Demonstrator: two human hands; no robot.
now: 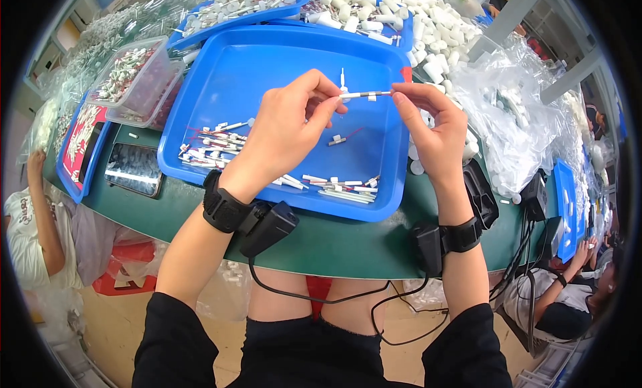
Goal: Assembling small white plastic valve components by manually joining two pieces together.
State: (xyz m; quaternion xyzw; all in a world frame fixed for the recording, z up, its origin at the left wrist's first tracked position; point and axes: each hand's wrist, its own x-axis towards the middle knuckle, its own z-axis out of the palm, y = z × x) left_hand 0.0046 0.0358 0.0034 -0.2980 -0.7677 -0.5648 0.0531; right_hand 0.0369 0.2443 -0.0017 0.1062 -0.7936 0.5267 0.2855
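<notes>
Head view, fisheye: a dark green surface (334,246) curves across the frame, above a tan floor (231,340). One person in a pale top (41,235) sits at the far left, another person (560,296) at the lower right.

On the surface lies a smooth, glossy blue tray (274,63), rectangular with rounded corners and a raised rim. Short white sticks (215,147) with red threads are heaped in its lower left, and more slender white rods (346,190) in its lower right. Beyond its upper right corner spreads a mound of matte white, stubby cylinders (438,50), beside crinkled, clear plastic bags (498,124). Left of the tray stand a stiff, see-through box (148,87) and a flat, shiny phone (134,168).

Above the tray, the left hand (287,124) pinches the left end of a thin white rod (364,94) with dark bands between thumb and forefinger. The right hand (435,127) has its fingers at the other end; whether they grip or merely touch it is hard to tell.
</notes>
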